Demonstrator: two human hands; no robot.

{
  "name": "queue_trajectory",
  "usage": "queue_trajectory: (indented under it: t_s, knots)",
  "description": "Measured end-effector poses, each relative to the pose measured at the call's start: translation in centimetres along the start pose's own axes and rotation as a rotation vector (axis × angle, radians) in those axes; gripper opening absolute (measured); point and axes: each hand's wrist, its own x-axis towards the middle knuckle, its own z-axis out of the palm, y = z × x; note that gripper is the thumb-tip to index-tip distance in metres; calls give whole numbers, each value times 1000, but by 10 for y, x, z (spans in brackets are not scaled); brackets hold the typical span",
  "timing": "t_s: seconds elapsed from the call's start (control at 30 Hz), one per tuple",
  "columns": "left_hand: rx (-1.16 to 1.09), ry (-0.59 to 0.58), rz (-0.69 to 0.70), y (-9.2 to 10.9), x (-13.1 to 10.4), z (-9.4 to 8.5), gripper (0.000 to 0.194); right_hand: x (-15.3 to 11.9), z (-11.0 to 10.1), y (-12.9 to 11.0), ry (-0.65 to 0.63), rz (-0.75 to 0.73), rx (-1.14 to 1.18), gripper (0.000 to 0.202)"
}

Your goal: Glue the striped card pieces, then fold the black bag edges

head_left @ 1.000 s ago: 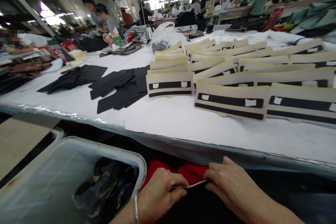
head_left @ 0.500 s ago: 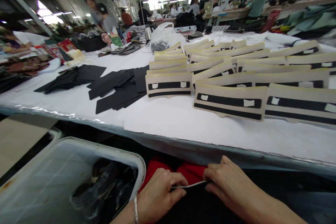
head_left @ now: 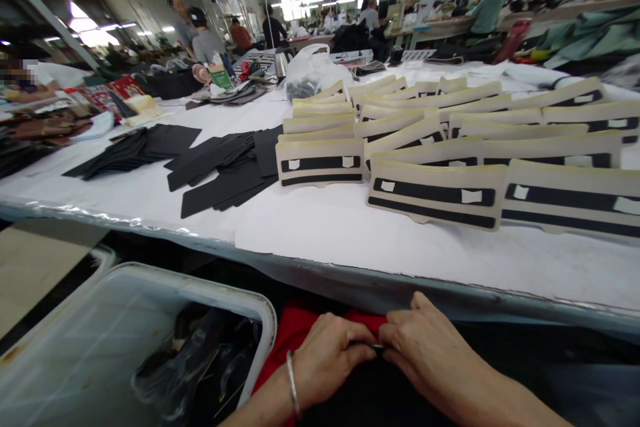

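My left hand [head_left: 333,353], with a silver bangle at the wrist, pinches the edge of a dark piece in front of the table's edge. My right hand [head_left: 423,347] is closed on the same edge, its fingertips almost touching those of the left. Only a short, pale bit of that edge shows between the fingers; the rest is hidden or lost against black. Red cloth [head_left: 295,323] lies behind and beside the hands. On the white table [head_left: 300,227] stand several beige panels [head_left: 320,177] with black strips and white tabs. Flat black pieces [head_left: 225,183] lie in piles left of them.
A white plastic bin [head_left: 200,280] holding dark items and clear plastic stands at the lower left. A clear plastic bag [head_left: 315,70] and a metal kettle [head_left: 281,63] are farther back on the table. Several people are in the background.
My left hand has moved right and slightly up, closing the gap to my right hand. My right hand has shifted slightly left. Less of the pale edge shows between them.
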Motion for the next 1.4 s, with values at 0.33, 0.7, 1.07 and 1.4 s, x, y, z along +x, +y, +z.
queue_trajectory:
  t_s: [0.33,0.7,1.07,1.4]
  knots:
    - [-43,68,-60,0,-12,-12,22,-53,22,38,244,131,397,9]
    - [-54,3,-72,-8,-16,-9,23,-49,37,46,478,171,820,23]
    - [-172,-29,-102,-10,-17,-4,25,-43,44,44,451,218,1134,30]
    - [-347,15,-160,-3,-4,10,21,-44,42,44,426,234,1248,35]
